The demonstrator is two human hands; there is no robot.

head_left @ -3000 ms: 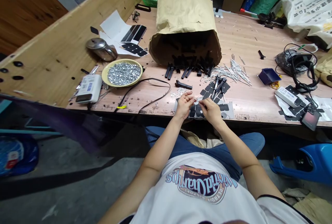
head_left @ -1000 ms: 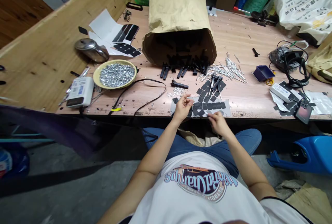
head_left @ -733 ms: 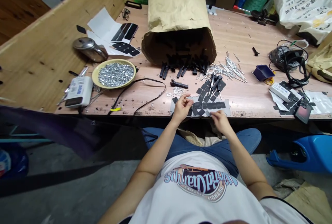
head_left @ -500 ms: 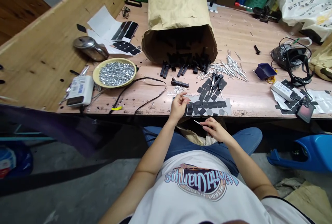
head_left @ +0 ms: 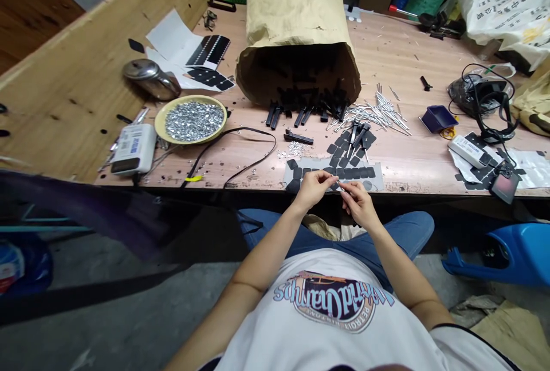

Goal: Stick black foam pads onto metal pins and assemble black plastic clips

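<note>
My left hand [head_left: 315, 188] and my right hand [head_left: 359, 202] meet fingertip to fingertip at the table's front edge. A short thin metal rod [head_left: 339, 183] shows between them, mostly hidden by the fingers; my right hand pinches it. My left thumb and forefinger are pressed together at the rod's other end, on something too small to make out. Just behind lies a grey backing sheet [head_left: 377, 171] with rows of black pads [head_left: 353, 173]. Tiny silver rings [head_left: 296, 149] are scattered beyond, beside a black plastic part [head_left: 298, 139]. More black parts with rods [head_left: 356, 135] rest on loose pads.
A large paper sack [head_left: 296, 10] lies open toward me, black parts spilling out. Right of it is a pile of metal rods [head_left: 378, 113]. A yellow bowl [head_left: 160, 129] of small metal pieces stands left, near a black cable [head_left: 253, 131]. A blue stool [head_left: 515, 253] is at right.
My left hand has moved right and down from the small rings, closing its fingers against the rod's end. My right hand has risen slightly, still holding the rod.
</note>
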